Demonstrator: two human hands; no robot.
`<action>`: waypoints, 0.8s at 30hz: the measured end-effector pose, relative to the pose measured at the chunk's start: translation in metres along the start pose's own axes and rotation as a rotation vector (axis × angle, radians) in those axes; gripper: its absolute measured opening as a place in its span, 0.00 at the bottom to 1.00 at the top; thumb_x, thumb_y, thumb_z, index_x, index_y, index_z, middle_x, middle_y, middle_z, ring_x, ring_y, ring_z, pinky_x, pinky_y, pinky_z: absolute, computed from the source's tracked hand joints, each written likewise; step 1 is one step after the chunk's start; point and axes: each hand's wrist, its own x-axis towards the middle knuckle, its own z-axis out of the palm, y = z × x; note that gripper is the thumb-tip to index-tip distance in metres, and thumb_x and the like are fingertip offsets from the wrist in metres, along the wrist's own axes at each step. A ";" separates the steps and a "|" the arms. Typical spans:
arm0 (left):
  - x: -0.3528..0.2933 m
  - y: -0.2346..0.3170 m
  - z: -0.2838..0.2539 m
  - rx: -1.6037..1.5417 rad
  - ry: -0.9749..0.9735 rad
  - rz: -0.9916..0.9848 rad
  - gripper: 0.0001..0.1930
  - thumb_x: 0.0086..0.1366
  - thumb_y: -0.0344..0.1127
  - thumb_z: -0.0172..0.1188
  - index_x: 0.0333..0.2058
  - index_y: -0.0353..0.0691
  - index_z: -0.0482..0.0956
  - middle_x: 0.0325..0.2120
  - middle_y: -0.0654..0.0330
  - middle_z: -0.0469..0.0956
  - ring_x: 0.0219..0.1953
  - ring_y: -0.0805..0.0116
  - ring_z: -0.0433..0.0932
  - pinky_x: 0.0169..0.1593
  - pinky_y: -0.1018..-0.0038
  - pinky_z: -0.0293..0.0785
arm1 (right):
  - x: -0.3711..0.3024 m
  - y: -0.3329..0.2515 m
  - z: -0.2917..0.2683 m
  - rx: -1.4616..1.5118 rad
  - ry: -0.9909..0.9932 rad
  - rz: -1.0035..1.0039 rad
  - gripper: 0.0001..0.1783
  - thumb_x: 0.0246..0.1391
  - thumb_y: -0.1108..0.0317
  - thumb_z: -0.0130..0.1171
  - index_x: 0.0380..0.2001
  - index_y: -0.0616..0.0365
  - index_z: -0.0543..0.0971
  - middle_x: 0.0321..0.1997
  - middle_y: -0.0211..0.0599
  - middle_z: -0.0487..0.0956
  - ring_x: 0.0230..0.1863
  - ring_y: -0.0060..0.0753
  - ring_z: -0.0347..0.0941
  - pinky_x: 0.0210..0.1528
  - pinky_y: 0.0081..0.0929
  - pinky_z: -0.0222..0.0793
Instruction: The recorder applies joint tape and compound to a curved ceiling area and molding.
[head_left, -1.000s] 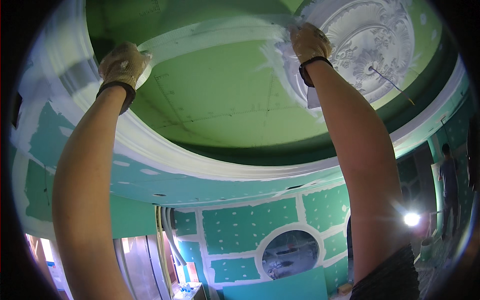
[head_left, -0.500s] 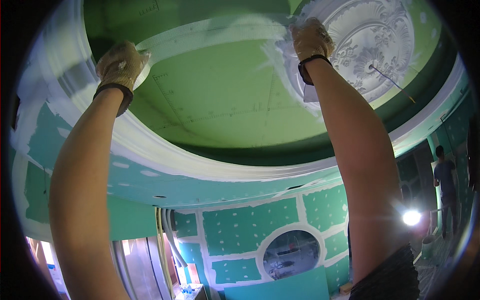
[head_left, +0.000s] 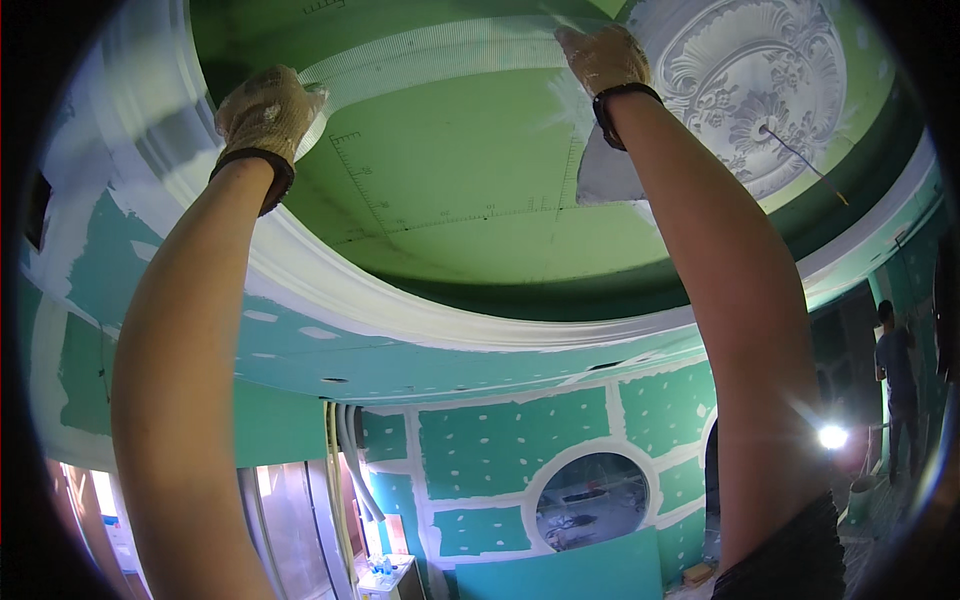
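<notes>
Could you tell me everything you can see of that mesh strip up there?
The mesh strip is a long, pale, see-through band with a fine grid, perhaps fibre or plastic. It runs between the gloved left hand and the gloved right hand, both closed at it, across the view of the green ceiling panel. It looks arched, though the fisheye lens may add to that. Whether its middle touches the panel can't be told.

The glove (head_left: pixel 268 112) at upper left looks of rough knitted cloth; the tape (head_left: pixel 440 58) at top centre, fine translucent mesh; the medallion (head_left: pixel 745 88) at upper right, matt, relief-worked.
</notes>
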 end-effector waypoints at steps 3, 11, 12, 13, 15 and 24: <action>-0.003 -0.002 0.000 0.009 0.048 0.003 0.28 0.67 0.60 0.59 0.50 0.42 0.85 0.47 0.48 0.85 0.49 0.47 0.85 0.49 0.48 0.81 | -0.002 -0.010 0.009 0.018 0.028 0.065 0.33 0.65 0.39 0.51 0.55 0.57 0.80 0.56 0.47 0.82 0.55 0.54 0.80 0.55 0.49 0.77; -0.006 -0.004 0.000 -0.050 0.051 0.060 0.26 0.66 0.60 0.60 0.45 0.41 0.87 0.40 0.49 0.87 0.44 0.47 0.86 0.43 0.53 0.82 | -0.008 -0.008 0.016 0.193 0.104 0.194 0.52 0.52 0.31 0.62 0.59 0.74 0.70 0.58 0.65 0.78 0.59 0.62 0.77 0.61 0.50 0.72; -0.007 -0.006 0.001 -0.054 0.075 0.079 0.26 0.67 0.60 0.59 0.45 0.41 0.87 0.39 0.49 0.87 0.43 0.47 0.86 0.43 0.53 0.82 | -0.007 -0.009 0.018 0.213 0.115 0.207 0.54 0.52 0.31 0.62 0.61 0.75 0.67 0.59 0.65 0.77 0.59 0.62 0.76 0.62 0.50 0.72; -0.007 -0.007 0.002 -0.058 0.099 0.098 0.26 0.67 0.60 0.59 0.45 0.41 0.87 0.39 0.49 0.87 0.42 0.47 0.87 0.43 0.53 0.82 | -0.006 -0.011 0.019 0.233 0.126 0.220 0.57 0.51 0.31 0.63 0.63 0.76 0.65 0.60 0.65 0.76 0.60 0.62 0.76 0.62 0.49 0.72; -0.006 -0.009 -0.001 -0.050 0.048 0.074 0.26 0.68 0.59 0.59 0.45 0.41 0.87 0.39 0.48 0.87 0.42 0.48 0.87 0.43 0.54 0.82 | -0.004 -0.018 0.020 0.151 0.059 0.222 0.59 0.54 0.29 0.59 0.67 0.75 0.60 0.64 0.60 0.74 0.64 0.58 0.73 0.64 0.47 0.71; -0.009 -0.008 0.002 -0.028 0.042 0.114 0.25 0.67 0.59 0.58 0.45 0.42 0.87 0.38 0.49 0.87 0.42 0.50 0.87 0.43 0.55 0.82 | -0.006 -0.020 0.033 0.069 0.110 0.207 0.56 0.57 0.29 0.54 0.68 0.71 0.60 0.67 0.58 0.72 0.66 0.56 0.72 0.65 0.47 0.70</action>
